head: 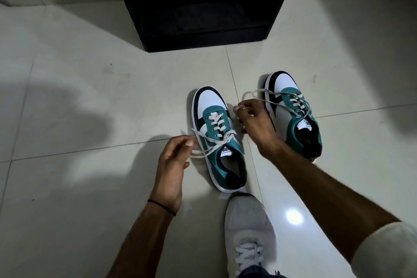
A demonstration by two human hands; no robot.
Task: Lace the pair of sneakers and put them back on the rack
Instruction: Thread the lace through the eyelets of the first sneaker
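Scene: a person crouches over a pale tiled floor (90,101), looking down on two sneakers in front of a dark rack (203,7).
Count: two teal, white and black sneakers; two hands; one grey shoe (248,232) worn on the person's foot, nearest the camera; one rack.
Left sneaker (216,137): stands on the floor between the hands, toe toward the rack, heel toward the person. Laces crossed through the eyelets, ends loose.
Right sneaker (293,110): stands just beyond the right hand, slightly nearer the rack, same toe-forward heading. Laced up the eyelets, ends untied.
Left hand (173,158): closed in a pinch on a lace end (203,153) of the left sneaker, drawn out to that shoe's left side.
Right hand (255,119): fingers curled narrow over a lace (259,95) that runs to the right sneaker; whether it also holds the left sneaker's other end cannot be told.
Key relation: both long axes run from the person to the rack, roughly parallel; the left sneaker lies between the hands, so each hand reaches one side of it about equally.
Stage (judged): lacing looks near complete; tying and racking not yet done.
Rack: well beyond the toes, straight ahead.
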